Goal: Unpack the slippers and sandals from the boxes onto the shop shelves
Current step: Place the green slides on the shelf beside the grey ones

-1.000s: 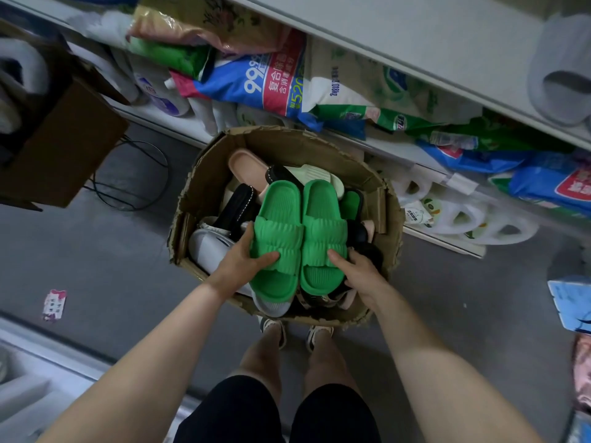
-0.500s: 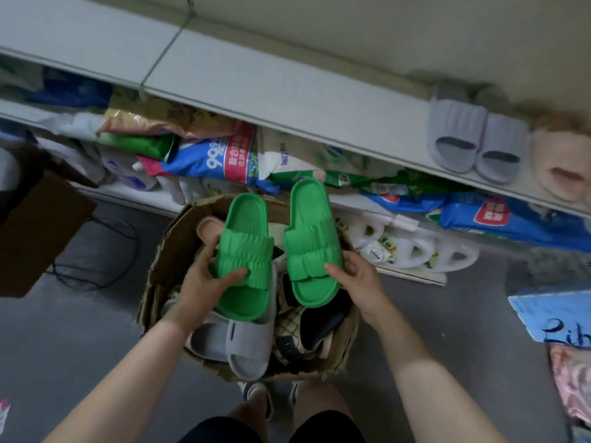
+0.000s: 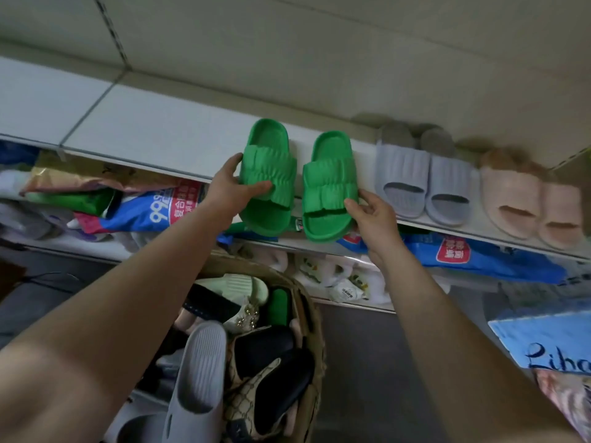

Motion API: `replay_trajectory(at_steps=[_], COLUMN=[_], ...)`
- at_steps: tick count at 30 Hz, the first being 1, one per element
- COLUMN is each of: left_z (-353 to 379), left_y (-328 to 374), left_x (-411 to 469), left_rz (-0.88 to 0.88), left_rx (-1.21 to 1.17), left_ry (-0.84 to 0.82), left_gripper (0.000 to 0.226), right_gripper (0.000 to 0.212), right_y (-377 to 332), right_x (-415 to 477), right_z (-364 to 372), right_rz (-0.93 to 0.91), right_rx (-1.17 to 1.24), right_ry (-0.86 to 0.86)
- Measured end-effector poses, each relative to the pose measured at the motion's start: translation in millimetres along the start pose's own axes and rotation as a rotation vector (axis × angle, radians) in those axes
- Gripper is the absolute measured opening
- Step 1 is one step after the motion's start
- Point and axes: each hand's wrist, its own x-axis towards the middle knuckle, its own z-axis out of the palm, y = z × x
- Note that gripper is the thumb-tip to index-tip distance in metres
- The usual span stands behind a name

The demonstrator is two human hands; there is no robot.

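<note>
My left hand (image 3: 232,187) grips the left green slipper (image 3: 267,177) by its side and strap. My right hand (image 3: 372,215) holds the right green slipper (image 3: 329,183) at its lower right edge. Both slippers are up at the white upper shelf (image 3: 153,132), their front parts over the shelf board and their heels hanging past its front edge. Below, the cardboard box (image 3: 315,330) on the floor holds several more slippers, among them a grey one (image 3: 198,372), a pale green one (image 3: 236,282) and patterned brown sandals (image 3: 256,398).
On the same shelf to the right stand a grey slipper pair (image 3: 422,183) and a beige pair (image 3: 531,203). The lower shelves hold blue and white detergent bags (image 3: 156,209) and white bottles (image 3: 335,276). A blue printed sheet (image 3: 543,340) is at the right.
Both hands have lifted the green slipper pair out of the box and up to the upper shelf. My view has tilted upward with them.
</note>
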Motion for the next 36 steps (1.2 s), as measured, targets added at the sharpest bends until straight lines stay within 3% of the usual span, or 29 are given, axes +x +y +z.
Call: replay_trajectory(at_steps=[4, 8, 12, 15, 19, 36], left_z=[21, 34, 40, 38, 39, 64], left_y=[4, 4, 0, -18, -43, -21], left_x=[31, 50, 47, 37, 28, 82], left_rz=[-0.017, 0.049, 0.344, 0.559, 0.686, 0.688], left_rx=[0.058, 0.289, 0.7, 0.798, 0.99, 1.062], left_ry=[0.009, 0.066, 0.186, 0.114, -0.013, -0.009], left_gripper=[0.088, 0.082, 0.068, 0.075, 0.088, 0.085], right_gripper=[0.041, 0.037, 0.045, 0.065, 0.084, 0.085], right_y=[6, 7, 15, 22, 31, 14], right_x=[32, 47, 50, 43, 46, 111], right_z=[1, 1, 2, 7, 19, 15], right_rz=[0.043, -0.086, -0.352, -0.539, -0.626, -0.577], right_rx=[-0.025, -0.442, -0.801, -0.934, -1.142, -1.161], right_ry=[0.035, 0.108, 0.175, 0.099, -0.033, -0.069])
